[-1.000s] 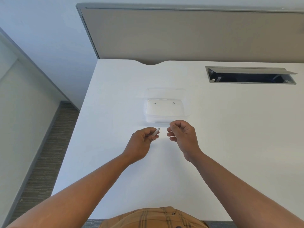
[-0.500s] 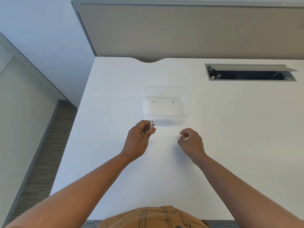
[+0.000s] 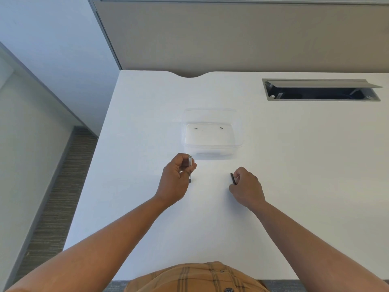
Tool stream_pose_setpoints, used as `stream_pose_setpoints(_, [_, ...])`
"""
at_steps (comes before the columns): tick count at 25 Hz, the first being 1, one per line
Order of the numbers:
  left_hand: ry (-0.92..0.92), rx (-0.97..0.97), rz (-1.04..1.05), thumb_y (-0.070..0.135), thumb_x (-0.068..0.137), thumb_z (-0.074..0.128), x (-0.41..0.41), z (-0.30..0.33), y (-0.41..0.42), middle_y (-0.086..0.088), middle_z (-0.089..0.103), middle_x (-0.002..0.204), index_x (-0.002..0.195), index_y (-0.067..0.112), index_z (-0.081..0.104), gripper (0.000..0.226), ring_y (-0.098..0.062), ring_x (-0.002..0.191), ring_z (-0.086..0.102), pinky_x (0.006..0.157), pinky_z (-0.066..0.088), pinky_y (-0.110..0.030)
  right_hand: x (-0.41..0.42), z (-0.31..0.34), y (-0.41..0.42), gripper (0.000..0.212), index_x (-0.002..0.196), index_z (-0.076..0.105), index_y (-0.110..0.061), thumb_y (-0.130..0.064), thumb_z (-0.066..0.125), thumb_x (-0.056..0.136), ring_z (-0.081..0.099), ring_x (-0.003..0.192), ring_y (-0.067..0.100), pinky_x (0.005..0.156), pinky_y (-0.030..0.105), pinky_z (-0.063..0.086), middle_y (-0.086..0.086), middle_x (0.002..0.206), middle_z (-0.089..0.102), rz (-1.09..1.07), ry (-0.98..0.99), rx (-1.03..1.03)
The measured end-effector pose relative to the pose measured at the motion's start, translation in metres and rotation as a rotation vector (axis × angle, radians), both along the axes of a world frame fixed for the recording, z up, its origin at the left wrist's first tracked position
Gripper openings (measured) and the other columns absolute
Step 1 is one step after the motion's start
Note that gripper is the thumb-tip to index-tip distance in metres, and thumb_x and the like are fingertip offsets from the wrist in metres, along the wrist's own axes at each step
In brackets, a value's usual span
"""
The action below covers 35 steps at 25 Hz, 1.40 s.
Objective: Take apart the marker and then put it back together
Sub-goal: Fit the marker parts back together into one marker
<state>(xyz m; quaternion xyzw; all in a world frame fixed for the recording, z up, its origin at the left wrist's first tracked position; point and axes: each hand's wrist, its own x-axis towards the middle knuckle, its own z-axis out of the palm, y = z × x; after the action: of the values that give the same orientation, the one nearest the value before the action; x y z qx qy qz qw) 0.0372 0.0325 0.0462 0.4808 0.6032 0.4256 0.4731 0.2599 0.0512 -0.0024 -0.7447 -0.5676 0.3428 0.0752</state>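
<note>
My left hand (image 3: 176, 178) grips the white marker body (image 3: 190, 161) upright over the white table (image 3: 136, 186). Its open white end points up and away from me, and a dark end shows below my fingers near the table. My right hand (image 3: 247, 187) is closed on a thin black piece of the marker (image 3: 233, 178), which sticks out between thumb and fingers, low over the table. The two hands are well apart, with bare table between them.
A clear plastic container (image 3: 211, 148) sits just beyond my hands, holding two tiny dark bits near its far wall. An open cable hatch (image 3: 322, 98) is set in the table at far right. A beige partition stands behind, and the table's left edge drops to carpet.
The hands have drawn apart: my right hand moved right and down with the black piece, and my left hand turned the white body upright.
</note>
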Motion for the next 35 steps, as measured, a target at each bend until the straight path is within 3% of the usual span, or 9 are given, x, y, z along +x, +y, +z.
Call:
stream_pose_setpoints(8, [0.009,-0.004,-0.003,0.009,0.099,0.06,-0.001,0.001,0.001,-0.008,0.069,0.097,0.093,0.018,0.059,0.01,-0.027,0.095,0.064,0.066,0.049,-0.008,-0.005,0.009,0.0,0.017,0.092,0.059,-0.021,-0.01,0.057,0.078,0.063,0.083,0.023,0.071,0.036,0.051,-0.005,0.089,0.065,0.046,0.042,0.105])
stream_pose_setpoints(12, [0.014,-0.001,-0.028,0.012,0.099,0.061,-0.001,-0.002,0.002,-0.001,0.068,0.094,0.094,0.023,0.059,0.012,-0.027,0.092,0.064,0.07,0.051,-0.014,-0.01,0.018,0.003,0.014,0.09,0.065,-0.017,-0.007,0.062,0.08,0.065,0.081,0.021,0.073,0.036,0.053,-0.003,0.089,0.066,0.052,0.206,0.183])
stream_pose_setpoints(14, [0.042,0.008,-0.051,0.014,0.099,0.061,-0.002,-0.003,0.004,0.009,0.067,0.092,0.096,0.025,0.06,0.011,-0.016,0.087,0.064,0.076,0.051,-0.022,-0.012,0.024,0.004,0.015,0.091,0.068,-0.016,-0.006,0.063,0.081,0.063,0.076,0.019,0.069,0.032,0.053,0.0,0.088,0.067,0.05,0.293,0.214])
stream_pose_setpoints(17, [0.068,0.024,-0.066,0.014,0.098,0.062,-0.003,-0.003,0.006,0.017,0.07,0.1,0.103,0.025,0.066,0.012,0.002,0.089,0.065,0.082,0.049,-0.013,-0.019,0.037,0.005,0.017,0.091,0.072,-0.017,-0.004,0.065,0.082,0.056,0.065,0.009,0.06,0.017,0.048,0.0,0.083,0.067,0.0,0.43,0.238])
stream_pose_setpoints(20, [0.092,0.04,-0.077,0.013,0.098,0.062,-0.003,-0.003,0.007,0.016,0.072,0.108,0.111,0.025,0.071,0.019,0.002,0.099,0.065,0.084,0.045,-0.007,-0.024,0.049,0.007,0.018,0.091,0.074,-0.019,-0.004,0.067,0.084,0.055,0.063,0.005,0.059,0.017,0.047,0.0,0.079,0.069,-0.062,0.568,0.274])
stream_pose_setpoints(23, [0.134,0.056,-0.086,0.014,0.1,0.059,-0.004,-0.008,0.006,0.013,0.072,0.112,0.118,0.026,0.071,0.025,-0.002,0.104,0.064,0.087,0.045,-0.009,-0.028,0.056,0.008,0.018,0.093,0.075,-0.02,-0.005,0.068,0.088,0.06,0.066,0.005,0.061,0.016,0.046,-0.003,0.083,0.072,-0.077,0.653,0.306])
stream_pose_setpoints(31, [0.24,0.085,-0.105,0.017,0.101,0.056,-0.006,-0.015,0.002,0.011,0.069,0.107,0.122,0.03,0.07,0.028,-0.008,0.106,0.061,0.09,0.046,-0.024,-0.03,0.057,0.005,0.021,0.099,0.075,-0.016,0.0,0.065,0.09,0.066,0.083,0.007,0.075,0.019,0.052,-0.005,0.096,0.07,0.118,0.528,0.442])
stream_pose_setpoints(35, [0.503,0.166,-0.166,0.017,0.101,0.054,-0.006,-0.011,0.001,0.015,0.058,0.085,0.121,0.035,0.07,0.031,-0.01,0.085,0.054,0.072,0.036,-0.026,-0.027,0.057,0.008,0.026,0.101,0.078,-0.013,0.005,0.063,0.088,0.065,0.085,0.014,0.079,0.024,0.055,-0.007,0.094,0.065,0.217,0.434,0.533])
